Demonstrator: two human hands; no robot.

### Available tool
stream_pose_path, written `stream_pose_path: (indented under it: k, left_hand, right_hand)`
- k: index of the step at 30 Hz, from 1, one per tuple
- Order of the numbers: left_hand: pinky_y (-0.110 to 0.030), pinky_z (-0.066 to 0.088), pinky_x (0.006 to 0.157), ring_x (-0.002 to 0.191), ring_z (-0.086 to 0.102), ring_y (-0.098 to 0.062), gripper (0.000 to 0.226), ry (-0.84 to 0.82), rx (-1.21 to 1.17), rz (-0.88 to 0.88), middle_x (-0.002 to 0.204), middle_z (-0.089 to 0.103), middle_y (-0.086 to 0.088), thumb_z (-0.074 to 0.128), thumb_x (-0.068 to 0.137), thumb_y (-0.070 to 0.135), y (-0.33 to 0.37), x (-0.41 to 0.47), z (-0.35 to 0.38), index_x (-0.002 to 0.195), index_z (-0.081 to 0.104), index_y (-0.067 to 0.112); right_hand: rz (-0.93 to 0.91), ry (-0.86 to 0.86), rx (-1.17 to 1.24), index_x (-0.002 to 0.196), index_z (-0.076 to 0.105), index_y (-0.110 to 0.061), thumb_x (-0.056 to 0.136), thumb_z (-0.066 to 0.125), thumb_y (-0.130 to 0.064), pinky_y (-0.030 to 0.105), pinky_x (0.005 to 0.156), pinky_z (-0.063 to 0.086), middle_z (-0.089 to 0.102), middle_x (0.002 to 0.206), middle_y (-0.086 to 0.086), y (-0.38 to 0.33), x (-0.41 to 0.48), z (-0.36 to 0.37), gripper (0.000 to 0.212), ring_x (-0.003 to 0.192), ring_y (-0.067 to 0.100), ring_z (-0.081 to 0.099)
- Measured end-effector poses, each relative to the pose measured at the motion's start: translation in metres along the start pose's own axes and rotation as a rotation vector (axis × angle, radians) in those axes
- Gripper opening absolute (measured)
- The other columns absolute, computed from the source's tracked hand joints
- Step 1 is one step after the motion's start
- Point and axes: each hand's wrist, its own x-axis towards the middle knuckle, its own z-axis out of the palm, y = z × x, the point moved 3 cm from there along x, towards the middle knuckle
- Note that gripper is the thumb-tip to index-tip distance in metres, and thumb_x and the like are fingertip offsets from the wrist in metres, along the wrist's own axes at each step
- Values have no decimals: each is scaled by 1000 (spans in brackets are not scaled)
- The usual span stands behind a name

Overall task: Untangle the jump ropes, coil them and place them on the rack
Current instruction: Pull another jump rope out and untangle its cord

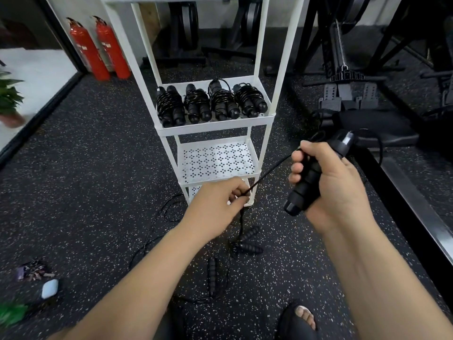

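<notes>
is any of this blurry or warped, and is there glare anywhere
Head view: centre sharp, with the coiled ropes on the rack, the left hand pinching the cord and the right hand gripping the handle all crisp; left edge smears, blurring the plant and keys; wide-angle distortion bows the rack posts; soft glare on the perforated shelf.

1. I see a black rubber floor (98, 168) flecked with white across most of the view.
2. Two red fire extinguishers (87, 52) stand side by side against a pale wall (81, 8), far left.
3. A potted plant (9, 96) sits at the left edge, by a bright pale surface (36, 69) edged in black.
4. Black gym machines (343, 45) fill the back and right.
5. A bunch of keys (34, 269) and a small white case (50, 288) lie close together on the floor, lower left.
</notes>
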Motion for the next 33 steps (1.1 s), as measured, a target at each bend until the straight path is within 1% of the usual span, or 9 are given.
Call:
stream_pose_path:
  k: [4, 9, 12, 18, 21, 24, 27, 30, 33]
  left_hand:
    - [-36, 59, 83, 86, 67, -4, 2, 32, 194, -21, 90, 71, 18, 71, 98, 37, -9, 5, -10, 97, 72, 38]
    - [-38, 56, 86, 93, 64, -9, 13, 84, 272, 50, 101, 72, 16, 64, 105, 40, -11, 7, -14, 107, 74, 31]
    - [-40, 56, 89, 94, 65, -10, 12, 96, 234, 135, 107, 68, 18, 63, 107, 35, -10, 6, -15, 106, 72, 26]
    - [-43, 56, 87, 98, 63, -17, 12, 86, 199, 227, 119, 56, 16, 64, 105, 24, 8, 3, -16, 112, 72, 19]
    - [-43, 54, 87, 98, 59, -15, 7, 56, 181, 241, 115, 50, 15, 64, 103, 19, 15, 0, -15, 108, 69, 19]
    - [-42, 53, 83, 94, 57, -13, 5, 75, 128, 250, 108, 51, 13, 63, 104, 18, 18, -3, -18, 106, 67, 20]
    - [-45, 51, 82, 90, 55, -14, 4, 51, 126, 252, 101, 51, 8, 60, 105, 19, 18, -2, -21, 105, 64, 19]
    - [-43, 51, 83, 92, 57, -13, 6, 17, 119, 245, 100, 54, 8, 62, 102, 18, 16, -2, -20, 106, 65, 22]
    - [-38, 51, 84, 95, 58, -11, 15, 1, 84, 209, 98, 58, 11, 70, 92, 16, 16, -3, -17, 96, 62, 29]
  right_hand:
    - [-76, 49, -1, 90, 61, -13, 98, 69, -7, 24, 54, 43, 66, 73, 5, -9, 3, -9, 13, 59, 13, 54]
    - [-146, 42, -74, 97, 65, -16, 97, 78, -17, 27, 56, 48, 71, 78, 5, -5, 6, -12, 13, 60, 16, 58]
    - [-91, -36, -133, 102, 70, -15, 87, 86, -25, 26, 56, 49, 73, 82, 7, 7, 9, -8, 24, 62, 16, 59]
    - [39, -174, -380, 105, 75, -8, 83, 91, -20, 35, 61, 48, 76, 84, 9, 48, 5, 2, 30, 60, 16, 57]
    - [-42, -126, -472, 95, 73, -9, 89, 85, -13, 40, 62, 48, 74, 78, 11, 57, 4, 7, 14, 58, 18, 58]
    - [-120, -54, -547, 93, 65, -6, 91, 82, -17, 42, 60, 49, 74, 78, 16, 58, 6, 6, 20, 54, 19, 59]
    - [-46, -90, -527, 93, 69, -4, 92, 84, -21, 34, 54, 46, 70, 72, 11, 58, 5, 8, 23, 54, 18, 55]
    - [-39, -144, -563, 88, 71, -8, 92, 80, -15, 36, 58, 46, 73, 75, 11, 57, 2, 11, 11, 57, 20, 56]
    - [-20, -130, -575, 82, 68, -8, 92, 72, -8, 36, 57, 46, 71, 70, 8, 57, 0, 13, 10, 55, 19, 57]
